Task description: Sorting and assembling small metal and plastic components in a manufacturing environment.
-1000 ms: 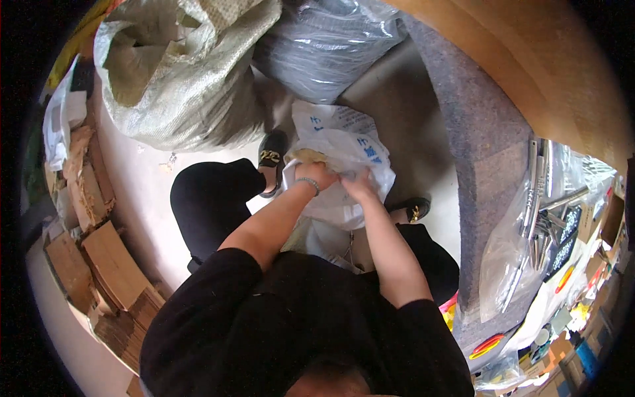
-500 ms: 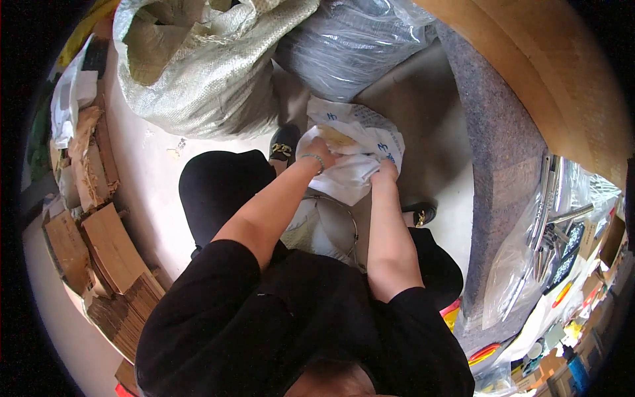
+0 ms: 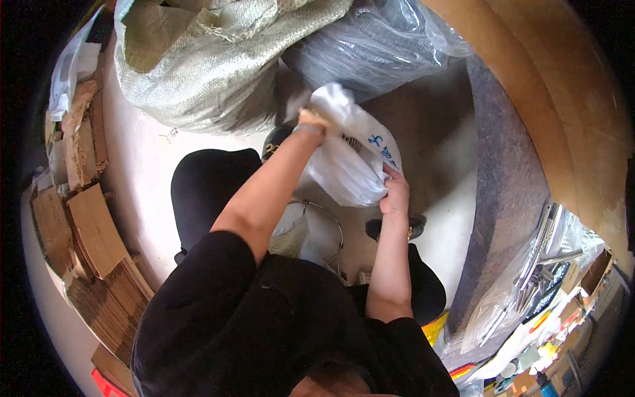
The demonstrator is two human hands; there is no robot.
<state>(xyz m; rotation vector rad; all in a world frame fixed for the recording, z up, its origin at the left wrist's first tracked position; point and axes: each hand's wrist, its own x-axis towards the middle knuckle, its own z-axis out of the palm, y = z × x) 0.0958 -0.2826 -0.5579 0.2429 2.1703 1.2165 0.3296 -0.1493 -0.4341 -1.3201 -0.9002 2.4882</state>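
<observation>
A white plastic bag (image 3: 360,165) with blue and dark print hangs between my two hands, its body bulging and creased. On its right side, my right hand (image 3: 395,193) has its fingers closed on the bag's edge. My left hand (image 3: 313,122) is at the upper left side of the bag, and motion smears its fingers. A pale blurred patch lies beside that hand; I cannot make out whether it is the bag or something else. What the bag contains is hidden.
Beyond my hands stand a large woven sack (image 3: 198,79) and a clear plastic-wrapped bundle (image 3: 377,49). Flattened cardboard (image 3: 99,228) is stacked at left. A grey table covering (image 3: 506,178) runs along the right, with metal rods (image 3: 534,255) in plastic. A metal-rimmed round stool (image 3: 314,231) is below.
My left hand has come out of the bag and moved up and slightly left. The bag's upper end has risen and its shape has stretched. My right hand has shifted slightly right and down.
</observation>
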